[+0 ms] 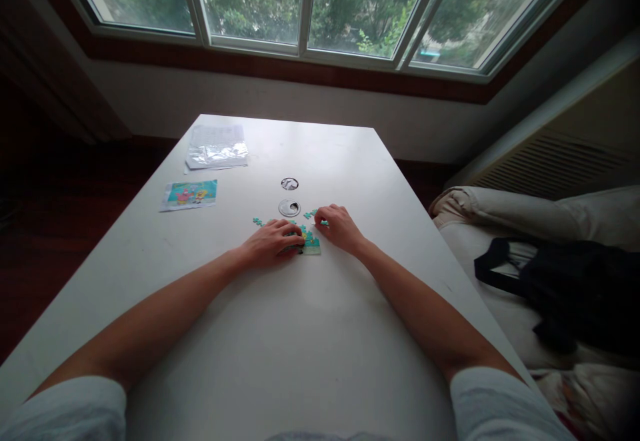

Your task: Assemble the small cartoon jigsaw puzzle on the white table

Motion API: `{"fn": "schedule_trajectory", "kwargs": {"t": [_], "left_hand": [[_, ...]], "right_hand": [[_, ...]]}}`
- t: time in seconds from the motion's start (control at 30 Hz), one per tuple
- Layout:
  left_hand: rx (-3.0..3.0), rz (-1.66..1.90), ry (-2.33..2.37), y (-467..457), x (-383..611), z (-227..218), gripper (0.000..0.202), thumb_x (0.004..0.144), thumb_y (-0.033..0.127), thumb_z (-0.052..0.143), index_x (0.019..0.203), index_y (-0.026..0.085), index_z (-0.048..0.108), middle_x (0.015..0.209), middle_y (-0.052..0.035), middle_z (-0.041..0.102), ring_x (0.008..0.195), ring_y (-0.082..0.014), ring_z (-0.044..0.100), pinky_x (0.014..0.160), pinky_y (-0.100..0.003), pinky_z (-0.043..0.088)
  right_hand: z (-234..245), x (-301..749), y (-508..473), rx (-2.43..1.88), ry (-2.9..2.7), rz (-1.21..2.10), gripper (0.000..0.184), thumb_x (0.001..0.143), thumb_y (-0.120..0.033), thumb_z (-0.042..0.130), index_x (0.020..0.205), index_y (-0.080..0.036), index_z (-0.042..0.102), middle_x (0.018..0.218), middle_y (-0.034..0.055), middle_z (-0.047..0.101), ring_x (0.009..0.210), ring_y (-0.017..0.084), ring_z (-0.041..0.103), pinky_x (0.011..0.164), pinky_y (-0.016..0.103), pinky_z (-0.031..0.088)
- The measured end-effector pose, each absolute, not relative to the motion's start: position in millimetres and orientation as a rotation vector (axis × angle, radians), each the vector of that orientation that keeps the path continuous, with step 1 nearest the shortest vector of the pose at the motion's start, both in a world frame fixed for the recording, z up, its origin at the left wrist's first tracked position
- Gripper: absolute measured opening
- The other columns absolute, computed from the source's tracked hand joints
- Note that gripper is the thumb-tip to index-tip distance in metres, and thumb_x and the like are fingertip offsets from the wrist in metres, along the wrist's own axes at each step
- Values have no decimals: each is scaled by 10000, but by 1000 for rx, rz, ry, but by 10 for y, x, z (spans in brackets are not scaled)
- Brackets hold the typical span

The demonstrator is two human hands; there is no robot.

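Observation:
A partly joined jigsaw puzzle (313,248) in teal, green and yellow lies flat on the white table. My left hand (273,241) rests over its left part, fingers bent and lying on it, hiding much of the picture. Just right of the puzzle, my right hand (340,226) has its thumb and forefinger pinched on a small teal puzzle piece (324,223). Several loose pieces lie around both hands, among them a teal piece (257,222) beyond my left hand and another piece (307,215) beside my right fingertips.
Beyond the hands lie two round discs, a grey-rimmed one (289,208) and a black-and-white one (289,184). A cartoon picture sheet (193,193) and a clear plastic bag with papers (217,146) sit at the table's (295,348) far left. Dark clothing (575,288) lies on a sofa at right.

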State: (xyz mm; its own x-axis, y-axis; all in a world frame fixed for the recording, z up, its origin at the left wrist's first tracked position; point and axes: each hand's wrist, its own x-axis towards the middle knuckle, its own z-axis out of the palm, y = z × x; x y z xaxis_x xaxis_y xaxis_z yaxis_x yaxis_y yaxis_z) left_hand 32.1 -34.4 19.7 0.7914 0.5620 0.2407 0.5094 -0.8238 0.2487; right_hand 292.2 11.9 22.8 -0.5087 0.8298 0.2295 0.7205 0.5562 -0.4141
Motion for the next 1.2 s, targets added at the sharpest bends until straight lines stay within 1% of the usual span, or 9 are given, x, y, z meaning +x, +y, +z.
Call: {"fn": "schedule_trajectory", "kwargs": {"t": [0.07, 0.13, 0.17, 0.27, 0.37, 0.53, 0.67, 0.87, 1.2], "left_hand": [[2813, 454, 848, -348, 321, 204, 305, 1012, 340, 510, 1285, 289, 634, 1314, -82, 631, 1164, -239, 569, 1011, -397, 434], [2811, 454, 850, -348, 321, 203, 311, 1006, 331, 516, 1292, 292, 632, 1319, -84, 628, 1168, -242, 567, 1017, -403, 433], [2811, 455, 851, -348, 321, 200, 312, 1004, 326, 518, 1293, 292, 631, 1322, -84, 626, 1169, -244, 566, 1019, -406, 432], [2805, 468, 858, -345, 324, 191, 308, 996, 312, 527, 1283, 293, 637, 1322, -85, 626, 1178, -247, 565, 1015, -408, 435], [2801, 477, 861, -344, 328, 187, 303, 987, 312, 543, 1272, 292, 644, 1311, -90, 629, 1175, -250, 568, 1008, -408, 438], [2797, 472, 860, -349, 329, 187, 302, 994, 328, 532, 1272, 292, 642, 1312, -89, 629, 1170, -249, 565, 1005, -406, 438], [2799, 454, 860, -355, 328, 196, 302, 994, 320, 526, 1271, 285, 640, 1320, -86, 628, 1182, -252, 558, 1018, -412, 432], [2795, 481, 862, -351, 332, 186, 291, 982, 307, 551, 1257, 293, 648, 1308, -84, 632, 1170, -245, 565, 1010, -405, 441], [2803, 452, 875, -348, 336, 177, 302, 991, 314, 532, 1273, 294, 639, 1324, -76, 627, 1174, -252, 559, 1007, -413, 441]], "right_hand": [[235, 2912, 120, -1190, -2279, 515, 59, 877, -162, 617, 861, -212, 644, 851, 22, 700, 844, 184, 602, 833, 320, 432], [245, 2903, 125, -1162, -2138, 633, 21, 865, -233, 641, 854, -217, 645, 835, 13, 704, 797, 171, 607, 768, 302, 444], [248, 2899, 128, -1154, -2074, 686, 57, 858, -275, 657, 854, -218, 648, 837, 14, 711, 789, 171, 612, 747, 301, 447], [245, 2874, 127, -1077, -1897, 923, 151, 838, -357, 695, 843, -218, 636, 929, 34, 752, 833, 177, 649, 760, 316, 470], [235, 2831, 111, -993, -1654, 1207, 231, 793, -389, 744, 816, -217, 592, 1001, 54, 767, 902, 191, 682, 779, 326, 496], [248, 2805, 110, -1020, -1405, 1447, 349, 695, -399, 836, 853, -217, 583, 830, 27, 763, 712, 155, 653, 618, 270, 440], [260, 2838, 130, -980, -1315, 1573, 392, 682, -418, 866, 900, -215, 611, 822, 21, 759, 681, 136, 633, 604, 259, 434], [262, 2844, 121, -979, -1280, 1641, 394, 672, -416, 877, 895, -212, 625, 814, 18, 752, 676, 132, 631, 591, 253, 430], [277, 2778, 46, -1086, -1469, 1438, 278, 710, -358, 810, 857, -201, 633, 760, 23, 747, 646, 147, 636, 566, 263, 416]]}}
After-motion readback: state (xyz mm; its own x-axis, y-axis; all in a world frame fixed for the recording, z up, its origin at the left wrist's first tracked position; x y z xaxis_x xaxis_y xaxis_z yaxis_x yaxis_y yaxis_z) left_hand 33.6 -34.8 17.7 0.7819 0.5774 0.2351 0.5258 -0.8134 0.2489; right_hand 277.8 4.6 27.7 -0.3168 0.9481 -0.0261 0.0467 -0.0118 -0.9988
